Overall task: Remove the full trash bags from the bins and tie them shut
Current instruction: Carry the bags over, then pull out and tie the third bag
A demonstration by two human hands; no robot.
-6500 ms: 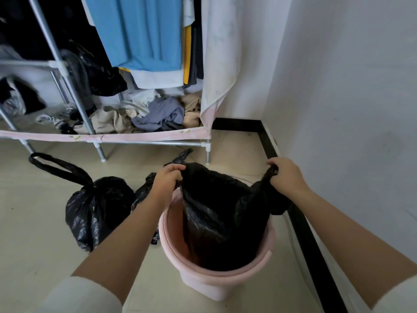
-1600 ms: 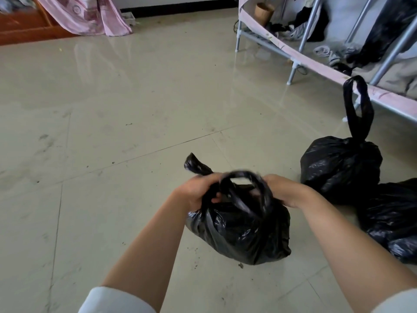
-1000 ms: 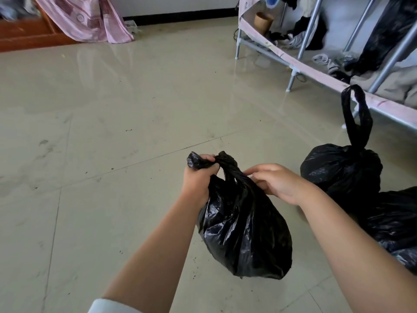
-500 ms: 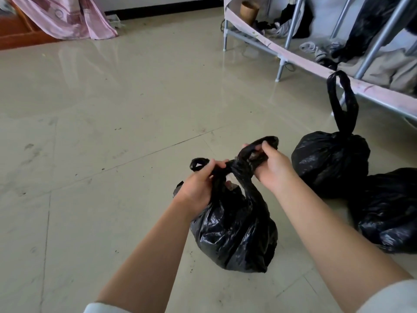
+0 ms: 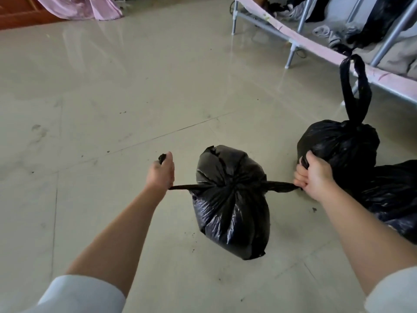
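A full black trash bag [image 5: 232,206] hangs just above the tiled floor between my hands. Its two handle straps are crossed into a knot on top and stretched taut sideways. My left hand [image 5: 160,172] grips the left strap in a fist. My right hand [image 5: 314,175] grips the right strap the same way. To the right sits a second black bag [image 5: 338,143], tied, with its handle loop standing up. A third black bag [image 5: 397,195] lies behind my right forearm, partly hidden.
A metal clothes rack [image 5: 291,39] with a pink band and heaped clothes runs along the upper right. Pink cloth [image 5: 90,7] hangs over brown wooden furniture at the top left. Glossy beige floor tiles [image 5: 112,98] spread across the left and centre.
My hands, close together over the bag's top half a second ago, have pulled wide apart, drawing the straps tight into a knot. Earlier still, the bag came out of the pink bin.
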